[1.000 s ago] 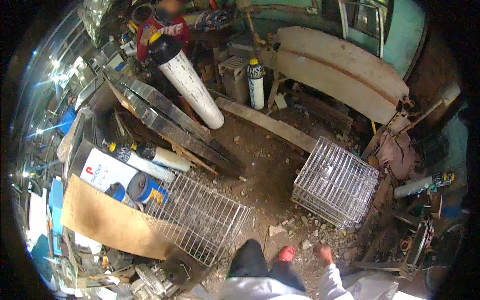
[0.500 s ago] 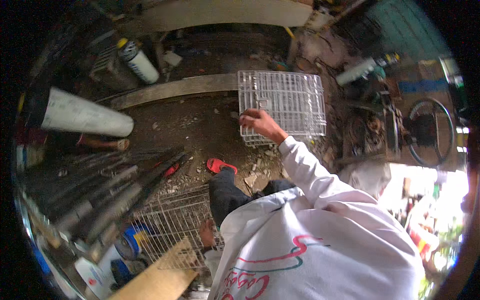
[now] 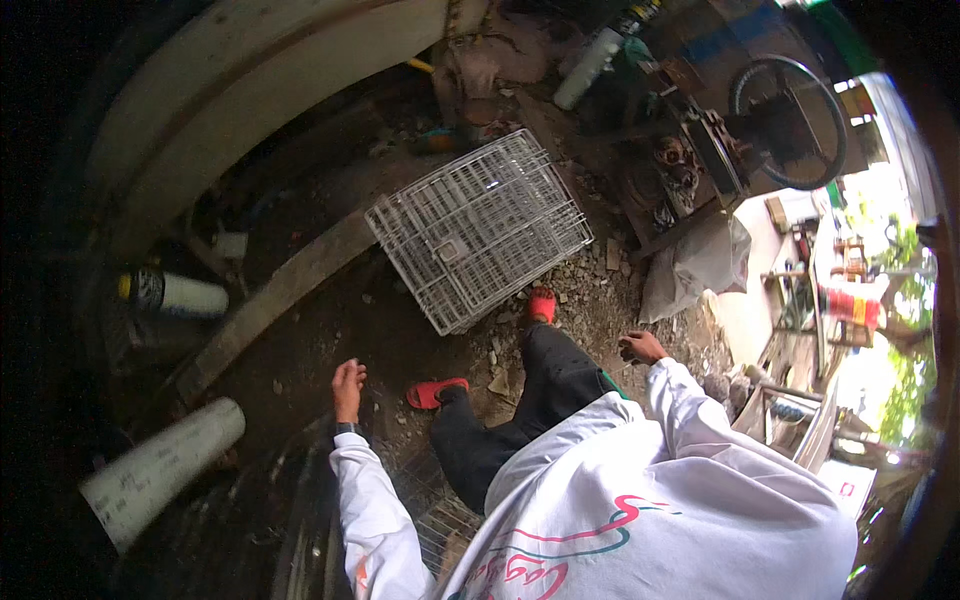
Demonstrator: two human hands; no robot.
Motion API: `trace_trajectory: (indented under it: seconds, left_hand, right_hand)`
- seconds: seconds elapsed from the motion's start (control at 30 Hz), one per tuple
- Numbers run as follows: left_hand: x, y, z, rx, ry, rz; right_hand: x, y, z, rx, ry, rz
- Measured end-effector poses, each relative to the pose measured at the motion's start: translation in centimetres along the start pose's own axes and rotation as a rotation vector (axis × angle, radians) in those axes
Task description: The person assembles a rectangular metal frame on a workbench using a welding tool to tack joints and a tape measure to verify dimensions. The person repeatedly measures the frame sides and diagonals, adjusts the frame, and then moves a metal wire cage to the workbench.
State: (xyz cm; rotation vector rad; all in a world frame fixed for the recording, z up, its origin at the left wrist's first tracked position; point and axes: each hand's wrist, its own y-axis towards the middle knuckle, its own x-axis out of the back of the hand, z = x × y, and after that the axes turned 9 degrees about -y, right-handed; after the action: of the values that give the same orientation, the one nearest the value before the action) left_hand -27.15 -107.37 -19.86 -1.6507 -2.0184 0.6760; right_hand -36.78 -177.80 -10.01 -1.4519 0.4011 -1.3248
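Note:
A folded white wire cage lies flat on the dirt ground in front of me, a small latch plate showing on its top panel. My left hand hangs over the ground at left, holding nothing, its fingers loosely bent and apart. Well clear of the cage, my right hand is over the rubble by my right leg; it looks empty, with loosely curled fingers. Part of a second wire grid shows low beside my left leg.
A long plank runs along the ground beyond my left hand. To the left are a thick white pipe and a white canister. A pale sack and a machine with a large wheel stand at right.
My right hand has left the folded cage and dropped back beside my leg. The left hand has come away from the second wire grid and reaches forward. My view has turned right.

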Motion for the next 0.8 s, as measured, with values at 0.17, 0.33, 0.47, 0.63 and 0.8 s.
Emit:
trace_trajectory:
  seconds: [0.17, 0.33, 0.47, 0.63, 0.8]
  left_hand:
    - [-6.2, 7.9, -4.8, 0.125, -0.187, -0.040]
    - [-11.4, 9.7, -1.8, 0.297, -0.131, -0.180]
    - [-15.5, 12.8, 2.9, 0.418, -0.235, -0.258]
    - [-17.8, 24.1, 9.6, 0.410, -0.433, -0.314]
    - [-19.8, 36.2, 14.0, 0.352, -0.384, -0.224]
  right_hand:
    - [7.2, 6.8, -1.9, -0.011, 0.472, -0.034]
    - [16.4, 25.9, 4.3, 0.160, 0.734, -0.038]
    - [18.5, 39.4, 13.5, 0.210, 0.475, -0.079]
    - [18.7, 49.6, 17.9, 0.206, 0.249, 0.007]
    - [15.5, 56.4, 18.4, 0.190, 0.082, -0.087]
